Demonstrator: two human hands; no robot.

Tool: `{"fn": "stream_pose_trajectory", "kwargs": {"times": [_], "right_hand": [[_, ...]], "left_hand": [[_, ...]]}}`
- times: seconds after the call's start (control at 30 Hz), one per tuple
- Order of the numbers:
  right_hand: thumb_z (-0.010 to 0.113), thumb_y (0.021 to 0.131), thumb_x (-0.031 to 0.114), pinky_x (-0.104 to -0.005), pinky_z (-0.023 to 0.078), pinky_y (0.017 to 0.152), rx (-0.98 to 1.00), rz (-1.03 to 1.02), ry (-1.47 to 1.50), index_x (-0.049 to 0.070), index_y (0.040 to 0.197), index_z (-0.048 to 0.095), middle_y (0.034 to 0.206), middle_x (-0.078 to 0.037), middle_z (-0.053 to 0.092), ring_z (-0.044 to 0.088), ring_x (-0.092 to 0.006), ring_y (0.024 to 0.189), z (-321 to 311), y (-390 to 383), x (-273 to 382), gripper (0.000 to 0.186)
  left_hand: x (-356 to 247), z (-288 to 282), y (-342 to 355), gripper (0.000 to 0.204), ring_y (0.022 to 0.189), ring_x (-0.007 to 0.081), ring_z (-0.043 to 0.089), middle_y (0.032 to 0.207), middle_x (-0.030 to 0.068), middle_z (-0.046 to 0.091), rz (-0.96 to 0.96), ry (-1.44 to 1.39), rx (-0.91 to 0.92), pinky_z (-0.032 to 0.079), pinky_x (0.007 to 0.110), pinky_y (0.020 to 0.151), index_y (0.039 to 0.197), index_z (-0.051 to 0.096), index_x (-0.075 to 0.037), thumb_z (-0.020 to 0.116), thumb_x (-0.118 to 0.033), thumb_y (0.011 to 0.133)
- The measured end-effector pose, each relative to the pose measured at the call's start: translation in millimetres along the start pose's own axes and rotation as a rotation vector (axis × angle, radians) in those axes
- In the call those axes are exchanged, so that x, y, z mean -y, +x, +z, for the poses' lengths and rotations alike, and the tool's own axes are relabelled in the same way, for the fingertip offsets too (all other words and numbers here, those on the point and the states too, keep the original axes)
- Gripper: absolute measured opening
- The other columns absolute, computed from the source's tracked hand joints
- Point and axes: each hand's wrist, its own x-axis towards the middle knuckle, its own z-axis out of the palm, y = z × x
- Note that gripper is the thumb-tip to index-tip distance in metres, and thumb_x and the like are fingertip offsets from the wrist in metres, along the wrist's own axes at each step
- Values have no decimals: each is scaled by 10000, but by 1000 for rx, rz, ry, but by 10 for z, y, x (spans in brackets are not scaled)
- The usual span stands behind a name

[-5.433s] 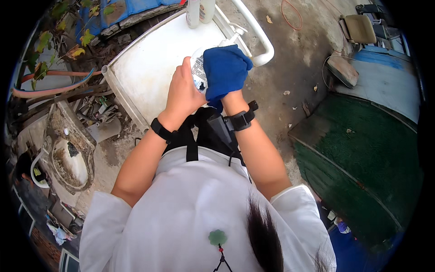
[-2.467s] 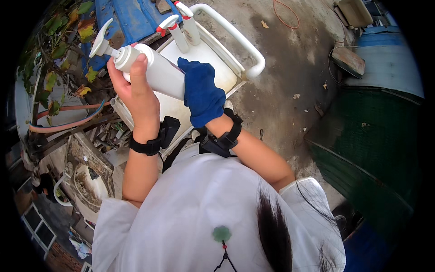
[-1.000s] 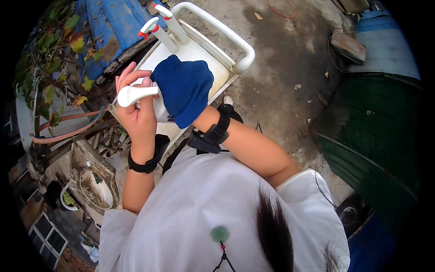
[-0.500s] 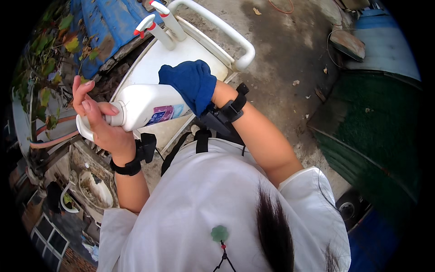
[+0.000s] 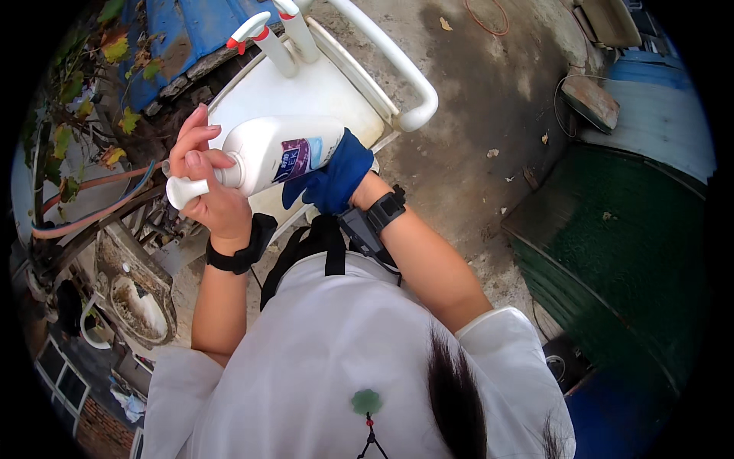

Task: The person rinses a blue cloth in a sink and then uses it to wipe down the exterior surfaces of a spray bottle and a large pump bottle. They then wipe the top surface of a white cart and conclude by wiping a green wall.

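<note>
My left hand (image 5: 218,200) is closed around the neck of a white pump bottle (image 5: 264,157) with a purple label, its pump head sticking out past my fingers. The bottle lies tilted almost on its side in the air. At its base end, my right hand (image 5: 362,187) is wrapped in a blue cloth (image 5: 336,183), which presses against the bottle's lower side. The cloth hides my right fingers. Beneath the bottle is a white plastic seat-like surface (image 5: 260,99) with a curved tubular rail (image 5: 390,57).
Two white spray bottles with red-and-white triggers, a nearer one (image 5: 277,55) and a farther one (image 5: 303,37), stand at the surface's far end. Leafy vines (image 5: 73,88) and a dirty basin (image 5: 141,306) are on the left. A green sheet (image 5: 612,229) covers the right side.
The bottle has shifted right and turned, so more of its label shows. My right hand with the cloth has moved from its upper side to its lower side.
</note>
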Motion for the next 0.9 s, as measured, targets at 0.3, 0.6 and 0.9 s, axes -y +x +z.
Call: {"fn": "stream_pose_trajectory", "kwargs": {"times": [0.3,0.6,0.9], "right_hand": [[547,843,99,-326,446,438,-331,451,1042,27,739,475,630,-110,523,545,-193,535,-272,-7,-557,146],[657,725,139,-369,415,566,-286,401,-199,77,572,506,624,-105,555,515,-293,609,-969,-333,-410,224],[591,784,174,-349,453,727,316,55,-1386,53,695,580,754,-104,577,588,-298,855,-776,-36,-769,151]], "left_hand": [[1179,-101,387,331,1175,318,507,1099,152,577,-256,-37,-237,361,440,1038,674,451,14,391,-119,971],[2943,-105,609,168,910,134,607,1009,54,637,-139,350,-89,454,254,832,942,635,2,599,-154,889],[3142,18,613,348,906,150,579,980,78,626,-260,387,-56,449,277,817,1090,561,6,640,-250,867]]}}
